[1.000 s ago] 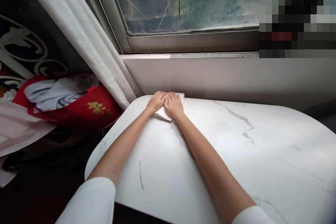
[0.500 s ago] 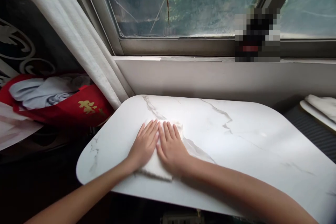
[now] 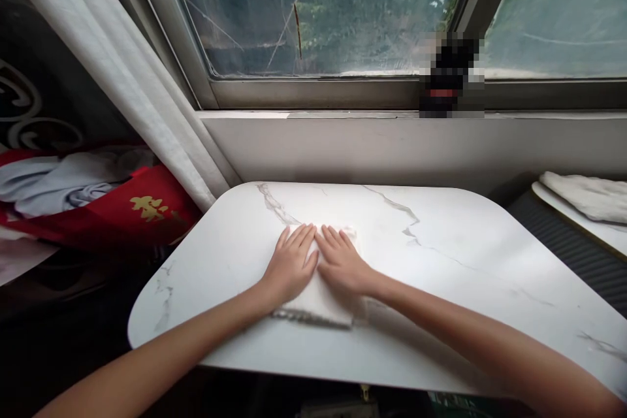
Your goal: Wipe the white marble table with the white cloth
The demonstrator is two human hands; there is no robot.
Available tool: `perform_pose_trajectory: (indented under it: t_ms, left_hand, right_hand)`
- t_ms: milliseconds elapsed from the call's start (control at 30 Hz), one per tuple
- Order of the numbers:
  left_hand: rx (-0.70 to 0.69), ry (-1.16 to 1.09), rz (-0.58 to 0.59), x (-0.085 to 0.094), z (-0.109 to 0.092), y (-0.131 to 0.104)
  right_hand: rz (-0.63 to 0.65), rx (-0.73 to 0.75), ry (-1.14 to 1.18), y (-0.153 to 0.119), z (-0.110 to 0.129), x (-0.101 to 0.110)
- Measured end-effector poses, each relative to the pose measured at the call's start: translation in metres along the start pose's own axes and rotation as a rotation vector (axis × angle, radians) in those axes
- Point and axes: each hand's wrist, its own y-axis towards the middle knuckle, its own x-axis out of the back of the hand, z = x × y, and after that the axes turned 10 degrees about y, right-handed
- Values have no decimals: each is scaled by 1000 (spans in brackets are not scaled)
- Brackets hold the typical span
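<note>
Head view, hands compared against the two preceding frames: the cloth point(image 3: 321, 308) has come back from the wall-side edge of the desk point(image 3: 196, 261) toward the near edge, then shifted a little to the right along the top. I take this as sliding contact under pressure, a judgement from the flat hands and slight blur. The left hand point(image 3: 290, 266) lies palm down on the cloth, fingers nearly straight and slightly parted; the right hand point(image 3: 345, 266) mirrors it, tips angled inward, almost meeting the left ones. I see neither hand curled round anything; the cloth is pressed, not pinched. It extends beneath both palms and shows between and nearer than the fingers, off-white and soft-looking, with an uneven, textured near hem. The desk is smooth, white and softly glossy, with rounded corners and grey marble-like veins; one vein reaches just beyond the left fingertips. Farther ahead of the fingers I log a plain pale wall point(image 3: 392, 147) below a metal window frame point(image 3: 313, 94). Left of the fingers, a heavy, slanting curtain point(image 3: 112, 72) hangs beside a red bag point(image 3: 112, 212) with gold marking and crumpled grey fabric point(image 3: 59, 179). Well to their right: folded white fabric point(image 3: 590, 197), dark ribbed surface point(image 3: 563, 248).
</note>
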Motion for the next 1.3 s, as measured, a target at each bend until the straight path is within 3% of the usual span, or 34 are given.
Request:
perform_pose_trajectory:
  t_ms: [133, 333, 433, 567, 700, 833, 1000, 1200, 1300]
  left_hand:
    - [66, 23, 5, -16, 13, 68]
    - [105, 25, -5, -36, 29, 156]
    - [145, 37, -45, -43, 22, 182]
    - [153, 36, -83, -46, 8, 193]
    - [135, 13, -65, -42, -11, 180]
    - [110, 4, -57, -36, -39, 148]
    - [12, -21, -53, -28, -74, 82]
    - [-232, -210, 76, -5, -108, -12]
    - [-294, -271, 124, 3, -121, -31]
  right_hand:
    - [-260, 11, -74, 60, -31, 18]
    - [-328, 18, -266, 118, -78, 53]
    - [-351, 12, -306, 128, -96, 67]
    - [-385, -5, -325, 124, -108, 72]
    - [-402, -32, -348, 100, -110, 67]
    - [-383, -3, -372, 58, -107, 57]
    - [-354, 97, -370, -19, -87, 35]
    - [-250, 168, -315, -123, -56, 15]
    - [-197, 124, -271, -150, -52, 15]
